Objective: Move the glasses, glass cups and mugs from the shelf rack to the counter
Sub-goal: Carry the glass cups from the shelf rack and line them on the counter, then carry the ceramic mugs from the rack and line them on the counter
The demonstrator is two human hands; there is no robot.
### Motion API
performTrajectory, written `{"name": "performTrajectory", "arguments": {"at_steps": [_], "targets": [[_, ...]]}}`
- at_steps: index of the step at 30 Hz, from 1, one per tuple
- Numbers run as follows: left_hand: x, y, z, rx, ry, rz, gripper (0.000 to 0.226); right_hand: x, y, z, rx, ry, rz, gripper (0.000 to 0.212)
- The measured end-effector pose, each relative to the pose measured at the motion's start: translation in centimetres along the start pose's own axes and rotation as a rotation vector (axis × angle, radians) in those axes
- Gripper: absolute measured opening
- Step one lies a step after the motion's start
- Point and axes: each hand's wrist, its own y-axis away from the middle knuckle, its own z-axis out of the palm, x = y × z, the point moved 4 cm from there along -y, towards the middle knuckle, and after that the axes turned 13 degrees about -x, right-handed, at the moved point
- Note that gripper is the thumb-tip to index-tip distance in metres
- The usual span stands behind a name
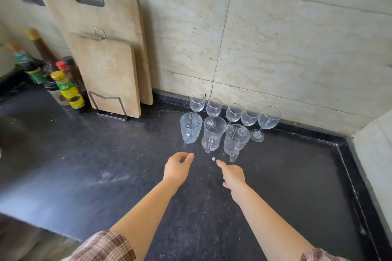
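Three clear glass mugs stand in a row on the black counter (275, 186): a ribbed mug (191, 127) on the left, a plain mug (213, 132) in the middle, a patterned mug (235, 139) on the right. Behind them, along the wall, stand several stemmed wine glasses (234, 112), the rightmost wine glass (267, 121) being the largest. My left hand (177, 167) hovers just in front of the ribbed mug, fingers curled and empty. My right hand (233, 174) reaches toward the patterned mug's handle, forefinger extended, holding nothing. The shelf rack is out of view.
Two wooden cutting boards (106, 65) lean on the tiled wall in a metal stand at the back left. Several sauce bottles (63, 82) cluster left of them. A small white speck (213, 158) lies between my hands. A raised ledge (347, 154) borders the counter on the right.
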Motion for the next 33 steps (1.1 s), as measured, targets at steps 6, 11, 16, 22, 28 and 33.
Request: {"name": "performTrajectory", "arguments": {"at_steps": [6, 11, 16, 22, 28, 33], "targets": [[-4.6, 8.2, -9.2, 0.202, -0.077, 0.026, 0.024, -1.3, 6.3, 10.5, -0.181, 0.303, -0.224, 0.038], [-10.5, 19.7, -18.9, 0.418, -0.157, 0.012, 0.028, 0.1, 14.9, 23.1, -0.343, 0.610, -0.433, 0.040], [-19.4, 34.1, -27.5, 0.640, -0.211, -0.047, 0.028, 5.4, 25.3, 36.4, -0.519, 0.852, -0.653, 0.046], [-30.1, 51.6, -35.2, 0.880, -0.208, -0.213, 0.032, 11.3, 38.7, 50.5, -0.731, 1.099, -0.972, 0.050], [-38.4, 66.1, -41.0, 1.103, -0.110, -0.365, 0.036, 17.2, 51.0, 62.4, -0.921, 1.370, -1.237, 0.053], [-44.4, 76.1, -45.9, 1.275, -0.071, -0.480, 0.036, 21.6, 59.6, 72.2, -1.017, 1.519, -1.464, 0.057]]}}
